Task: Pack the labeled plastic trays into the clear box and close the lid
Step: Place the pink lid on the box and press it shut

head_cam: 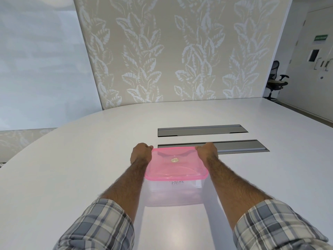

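Clear box (173, 193) sits lower centre with pink lid (175, 164) on; left hand (141, 153) and right hand (207, 152) grip its far corners, so press evenly, near edge possibly unseated.

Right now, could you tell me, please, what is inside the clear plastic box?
Through the clear plastic box's front wall, a handwritten white label shows. The translucent pink lid, gripped by the left hand and right hand, covers the rest; trays cannot be counted.
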Available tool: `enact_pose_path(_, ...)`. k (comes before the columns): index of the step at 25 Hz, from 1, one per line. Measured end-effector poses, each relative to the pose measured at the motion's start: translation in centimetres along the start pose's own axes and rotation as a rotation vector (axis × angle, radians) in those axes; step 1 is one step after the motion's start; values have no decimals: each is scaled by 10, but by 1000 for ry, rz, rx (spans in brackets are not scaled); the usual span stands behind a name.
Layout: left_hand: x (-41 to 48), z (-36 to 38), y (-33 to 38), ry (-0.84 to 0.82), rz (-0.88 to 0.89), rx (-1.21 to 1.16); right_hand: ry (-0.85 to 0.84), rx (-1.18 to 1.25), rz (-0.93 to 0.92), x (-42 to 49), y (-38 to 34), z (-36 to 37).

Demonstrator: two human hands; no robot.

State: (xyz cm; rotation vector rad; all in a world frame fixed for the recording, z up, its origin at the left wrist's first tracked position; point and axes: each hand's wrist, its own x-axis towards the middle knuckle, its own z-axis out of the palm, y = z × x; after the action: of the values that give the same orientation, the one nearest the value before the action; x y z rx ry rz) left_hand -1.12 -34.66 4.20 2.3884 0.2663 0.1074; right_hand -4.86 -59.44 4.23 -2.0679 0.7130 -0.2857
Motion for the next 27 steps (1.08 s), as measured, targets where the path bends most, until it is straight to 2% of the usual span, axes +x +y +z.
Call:
enact_pose_path(4, 3, 0, -2, -29, 10, -3, -8, 83, 48, 4, 0, 0)
enact_pose_path(13, 1, 4, -2, -12, 21, 28, 15, 37, 46, 5, -3, 7)
enact_pose_path(18, -6, 6, 0, 11, 81, 167, 32, 7, 28, 0, -4, 11)
enact_pose_path(27, 3, 6, 0, -49, 101, 77, -42, 17, 11, 9, -6, 8)
